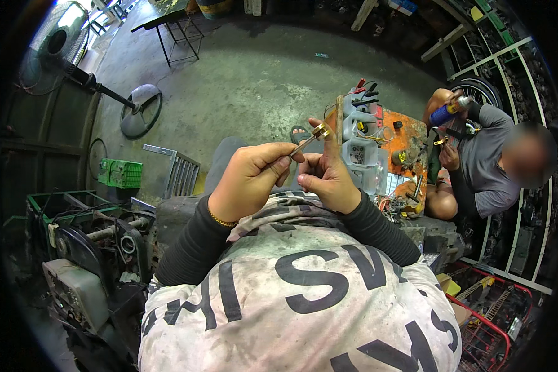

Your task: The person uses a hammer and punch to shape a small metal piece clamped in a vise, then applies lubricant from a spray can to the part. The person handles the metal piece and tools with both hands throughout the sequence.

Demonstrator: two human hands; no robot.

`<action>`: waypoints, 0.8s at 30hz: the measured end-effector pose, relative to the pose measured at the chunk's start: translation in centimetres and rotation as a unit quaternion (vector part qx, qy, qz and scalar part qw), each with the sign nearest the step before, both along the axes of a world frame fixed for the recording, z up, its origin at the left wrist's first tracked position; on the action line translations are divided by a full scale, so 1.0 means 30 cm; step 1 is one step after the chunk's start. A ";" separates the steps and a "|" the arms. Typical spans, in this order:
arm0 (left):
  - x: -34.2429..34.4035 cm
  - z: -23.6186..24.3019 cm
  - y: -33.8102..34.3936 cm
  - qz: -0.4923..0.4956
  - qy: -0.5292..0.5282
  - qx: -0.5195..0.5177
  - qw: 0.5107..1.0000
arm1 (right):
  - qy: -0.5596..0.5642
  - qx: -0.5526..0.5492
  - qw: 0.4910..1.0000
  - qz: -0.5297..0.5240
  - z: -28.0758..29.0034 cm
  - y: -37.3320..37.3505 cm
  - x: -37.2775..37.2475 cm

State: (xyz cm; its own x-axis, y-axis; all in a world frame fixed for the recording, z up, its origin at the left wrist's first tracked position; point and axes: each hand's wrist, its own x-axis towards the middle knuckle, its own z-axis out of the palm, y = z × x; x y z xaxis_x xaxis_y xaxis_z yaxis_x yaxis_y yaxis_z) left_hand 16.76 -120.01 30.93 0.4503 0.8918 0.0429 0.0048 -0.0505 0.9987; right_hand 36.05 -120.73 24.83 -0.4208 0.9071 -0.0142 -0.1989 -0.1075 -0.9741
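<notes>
My left hand (253, 175) pinches a thin metal rod (304, 145) between thumb and fingers in front of my chest. At the rod's upper right end sits a small round brass-coloured metal piece (320, 131). Whether rod and piece are joined I cannot tell. My right hand (336, 178) is close beside it, its raised index finger bent around the brass-coloured piece. The other right fingers curl toward the palm, with the thumb near them.
To the right, an orange worktable (403, 133) carries clear plastic bins (361, 152) and tools. Beyond it a seated person (487, 142) holds a blue can (443, 115). A pedestal fan (99, 87), green crate (121, 173) and machine parts (87, 279) stand left.
</notes>
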 end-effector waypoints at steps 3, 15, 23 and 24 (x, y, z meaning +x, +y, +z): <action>0.007 -0.013 -0.005 0.005 -0.003 -0.037 0.999 | 0.090 -0.084 0.992 0.025 0.045 0.000 -0.003; 0.027 -0.124 0.009 0.040 0.035 -0.020 0.998 | -0.083 0.050 0.975 0.202 0.199 -0.002 0.026; 0.017 -0.101 0.014 0.037 0.040 -0.035 0.998 | -0.184 0.176 0.951 0.176 0.171 -0.021 0.008; 0.014 -0.102 0.013 0.035 0.042 -0.040 0.998 | -0.204 0.179 0.945 0.181 0.185 -0.017 0.011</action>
State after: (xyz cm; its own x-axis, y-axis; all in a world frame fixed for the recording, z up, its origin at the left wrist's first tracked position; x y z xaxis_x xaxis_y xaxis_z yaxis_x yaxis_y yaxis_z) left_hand 17.19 -119.63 27.88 0.3864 0.9201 -0.0645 0.0894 0.0323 0.9955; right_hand 36.38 -121.23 30.37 -0.7306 0.6817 0.0396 0.1868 0.2553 -0.9486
